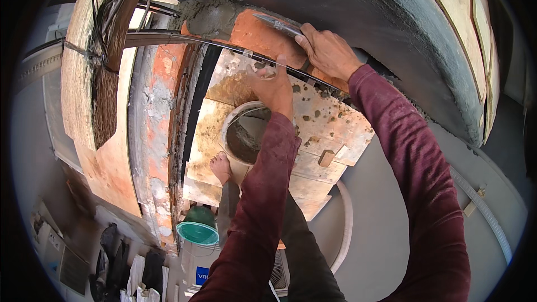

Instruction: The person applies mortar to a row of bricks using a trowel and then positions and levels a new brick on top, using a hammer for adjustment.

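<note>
My right hand (327, 50) grips a metal trowel (274, 22) against an orange brick (254, 31) in the course along the dark curved wall. Wet grey mortar (210, 19) lies to the brick's left. My left hand (268, 84), partly motion-blurred, is just below the brick's front edge, near a thin taut line, fingers apart. Beneath my left hand a round bucket (232, 123) with grey residue inside stands on stained wooden boards (324, 117); my left forearm hides part of it. A small wood block (326, 157) lies on the boards at the right.
My bare foot (220, 166) is on the boards. A wooden post (84, 67) bound with wire rises at the left beside a mortar-smeared brick edge (159, 134). A green bucket (197, 225) sits below. A curved grey wall (425, 39) bounds the top right, and dark bundles (112, 251) lie lower left.
</note>
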Demonstrator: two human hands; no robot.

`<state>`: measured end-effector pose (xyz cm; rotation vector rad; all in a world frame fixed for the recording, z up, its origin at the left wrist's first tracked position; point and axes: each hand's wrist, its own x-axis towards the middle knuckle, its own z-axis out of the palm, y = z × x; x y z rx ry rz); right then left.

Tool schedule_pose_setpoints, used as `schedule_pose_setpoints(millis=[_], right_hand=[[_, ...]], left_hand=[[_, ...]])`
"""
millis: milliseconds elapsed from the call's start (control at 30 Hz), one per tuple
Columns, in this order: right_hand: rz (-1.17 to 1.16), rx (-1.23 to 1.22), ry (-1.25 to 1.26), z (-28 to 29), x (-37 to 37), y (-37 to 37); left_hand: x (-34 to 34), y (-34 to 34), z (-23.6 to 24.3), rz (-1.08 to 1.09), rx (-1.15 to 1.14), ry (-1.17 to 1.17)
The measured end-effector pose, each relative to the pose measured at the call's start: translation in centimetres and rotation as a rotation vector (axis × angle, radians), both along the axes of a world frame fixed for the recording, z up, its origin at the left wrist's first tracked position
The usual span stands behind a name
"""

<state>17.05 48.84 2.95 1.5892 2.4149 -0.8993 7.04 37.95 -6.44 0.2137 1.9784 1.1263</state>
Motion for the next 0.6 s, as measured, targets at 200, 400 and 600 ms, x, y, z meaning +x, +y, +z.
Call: schedule_pose_setpoints(millis=[200, 400, 600], right_hand=[[0.036, 0.100, 0.185, -0.2, -2.7, 0.6], [0.045, 0.005, 0.025, -2.5, -2.4, 1.2], [0.023, -0.034, 0.046, -1.9, -2.3, 0.7]], left_hand=[[0.0, 3.1, -3.2, -0.030, -0.088, 0.061], [-0.1, 3.7, -1.9, -0.079, -0.014, 0.080], [-0.6, 4.2, -1.8, -0.032, -0.081, 0.071]])
